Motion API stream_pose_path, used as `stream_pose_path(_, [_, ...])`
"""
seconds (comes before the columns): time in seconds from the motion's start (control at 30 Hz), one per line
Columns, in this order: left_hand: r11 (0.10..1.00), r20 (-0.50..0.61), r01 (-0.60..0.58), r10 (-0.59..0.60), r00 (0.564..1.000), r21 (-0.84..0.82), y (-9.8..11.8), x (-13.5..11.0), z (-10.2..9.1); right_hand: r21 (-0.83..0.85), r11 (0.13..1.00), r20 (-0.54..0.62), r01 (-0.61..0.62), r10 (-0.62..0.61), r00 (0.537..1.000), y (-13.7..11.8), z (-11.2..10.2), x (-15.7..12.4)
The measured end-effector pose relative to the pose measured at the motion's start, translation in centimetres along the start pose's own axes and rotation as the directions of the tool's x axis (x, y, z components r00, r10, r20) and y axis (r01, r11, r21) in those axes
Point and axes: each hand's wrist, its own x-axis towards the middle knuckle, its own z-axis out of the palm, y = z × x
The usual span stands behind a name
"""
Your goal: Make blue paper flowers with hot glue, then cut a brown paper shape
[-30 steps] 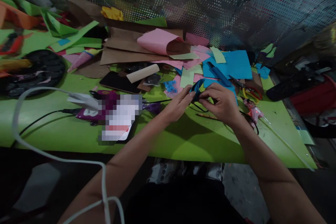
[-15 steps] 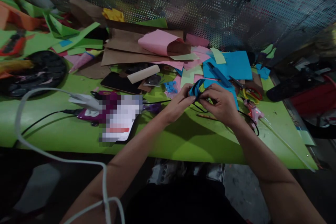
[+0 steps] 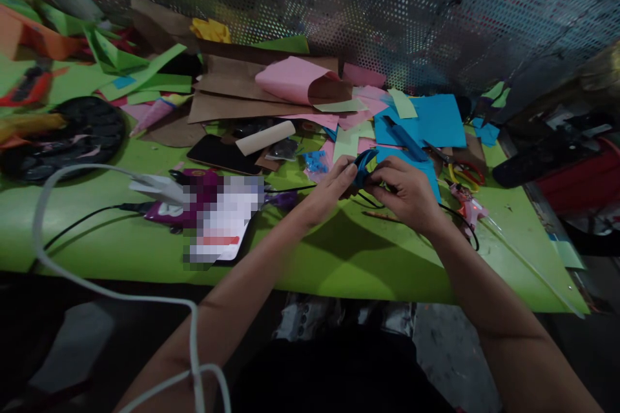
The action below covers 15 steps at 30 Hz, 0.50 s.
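From my remote seat I had the blue piece [image 3: 365,166] between the two sets of fingertips, above the green tabletop [image 3: 310,264]. The left hand [image 3: 329,193] had thumb and fingers clamped on its left side; the right hand [image 3: 404,193] pinched its right edge, thumb against fingers. The piece looked thin, bent into a curve, with several layered edges, brighter along some folds and nearly black in shadow; its lower part was hidden from me. Below the right hand lay a slim brown stick [image 3: 382,215]. Just past it sat a pink glue gun [image 3: 467,208] with a small red light, near scissors [image 3: 465,174] with looped yellow and red handles. Beyond the hands I saw flat, matte blue sheets [image 3: 440,119], a smooth cream tube [image 3: 265,137], curled pink paper [image 3: 285,79], creased brown paper [image 3: 227,80] and a perforated metal screen [image 3: 411,26].
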Motion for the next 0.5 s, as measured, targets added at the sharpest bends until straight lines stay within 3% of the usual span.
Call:
stream_pose_path(0.37, [0.997, 0.01, 0.039, -0.039, 0.999, -0.072, -0.39, -0.14, 0.06, -0.005, 1.0, 0.022, 0.011, -0.011, 1.0, -0.05, -0.15, -0.14])
stream_pose_path(0.5, [0.998, -0.002, 0.026, -0.026, 1.0, -0.06, -0.45, 0.03, -0.02, 0.073, 0.997, -0.032, 0.019, -0.017, 0.999, -0.15, -0.51, -0.27])
